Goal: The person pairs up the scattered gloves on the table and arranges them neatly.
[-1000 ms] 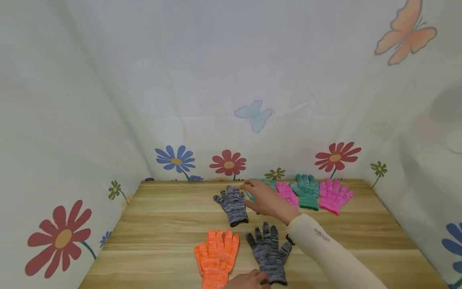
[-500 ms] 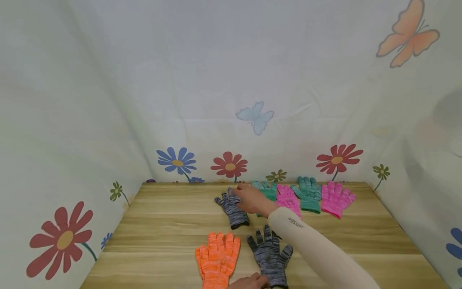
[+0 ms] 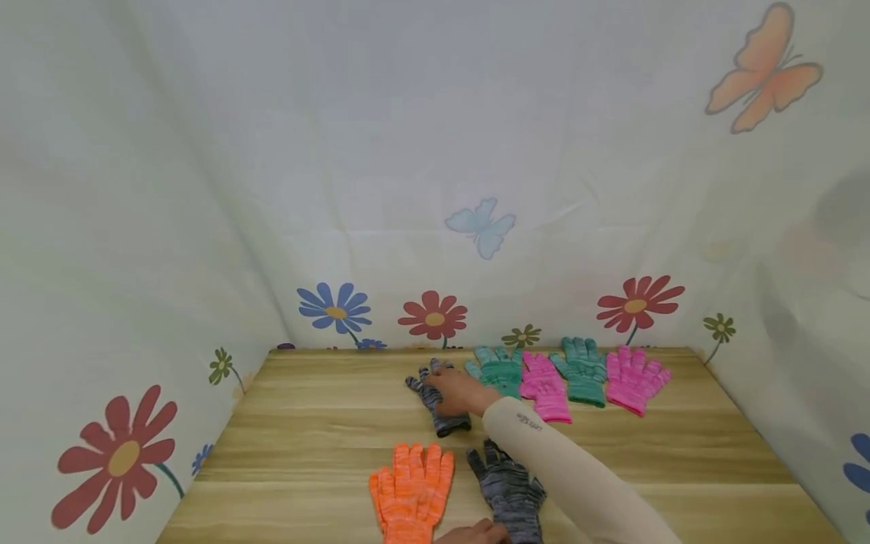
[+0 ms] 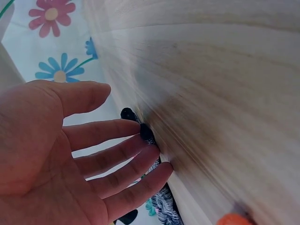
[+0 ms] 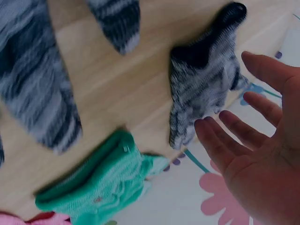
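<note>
My right hand (image 3: 462, 389) is over the far dark grey knit glove (image 3: 442, 423), covering part of it. In the right wrist view the same hand (image 5: 262, 140) has its fingers apart and loosely bent, beside that glove (image 5: 204, 84), gripping nothing. At the bottom edge of the head view, my left hand (image 3: 476, 533) lies by the cuff of the nearer dark grey glove (image 3: 513, 499). Relaxed, nearly straight fingers and a free thumb show on the left hand (image 4: 70, 154) in the left wrist view. An orange glove (image 3: 412, 487) lies flat to its left.
Along the back right lie a green glove (image 3: 501, 375), a pink glove (image 3: 546, 389), a second green glove (image 3: 584, 375) and a second pink glove (image 3: 634, 378). The wooden table (image 3: 306, 423) meets a white curtain (image 3: 381, 189) printed with flowers and butterflies.
My right hand has moved left, from beside the far dark grey glove to over it. The right forearm now covers part of the nearer dark grey glove. The left hand has barely moved.
</note>
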Tool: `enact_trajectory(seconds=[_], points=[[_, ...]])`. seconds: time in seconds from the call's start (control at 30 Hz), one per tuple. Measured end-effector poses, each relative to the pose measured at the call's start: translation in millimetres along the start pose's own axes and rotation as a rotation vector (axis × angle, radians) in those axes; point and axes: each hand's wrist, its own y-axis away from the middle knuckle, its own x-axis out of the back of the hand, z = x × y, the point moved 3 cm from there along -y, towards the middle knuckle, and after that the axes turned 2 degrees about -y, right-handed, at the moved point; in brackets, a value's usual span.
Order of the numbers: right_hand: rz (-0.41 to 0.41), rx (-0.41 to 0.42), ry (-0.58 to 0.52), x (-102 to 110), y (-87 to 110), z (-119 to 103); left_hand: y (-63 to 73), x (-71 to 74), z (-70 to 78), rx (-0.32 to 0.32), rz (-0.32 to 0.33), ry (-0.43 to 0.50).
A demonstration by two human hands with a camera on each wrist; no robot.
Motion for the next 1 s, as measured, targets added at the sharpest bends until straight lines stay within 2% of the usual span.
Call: enact_trajectory(seconds=[0.07,0.1,0.2,0.23,0.3,0.47,0.73,1.0], points=[[-0.027,-0.012,0.016,-5,-2.1,0,0.4,0.4,1.4,-0.007,0.002,0.008],[-0.031,-0.017,0.021,-7,-2.5,-1,1.0,0.9,2.3,-0.026,0.003,0.148],[-0.031,-0.018,0.053,-10,-2.4,-1,1.6,1.4,4.6,-0.072,0.000,0.189],[-0.029,-0.013,0.061,-10,-2.1,-2,2.2,1.8,5.2,-0.084,-0.004,0.248],[-0.012,0.010,0.081,-10,-1.6,-3,2.2,1.9,5.7,-0.107,-0.009,0.295],[0.028,0.058,0.092,-9,-1.2,-7,3.2,1.0,3.7,-0.127,0.009,0.287],[0.088,0.093,0.057,-2,2.1,-9,3.3,2.3,1.0,-0.112,0.027,0.290],[0.225,0.155,-0.036,8,8.0,-8,2.4,0.8,-2.8,-0.149,-0.021,0.256]])
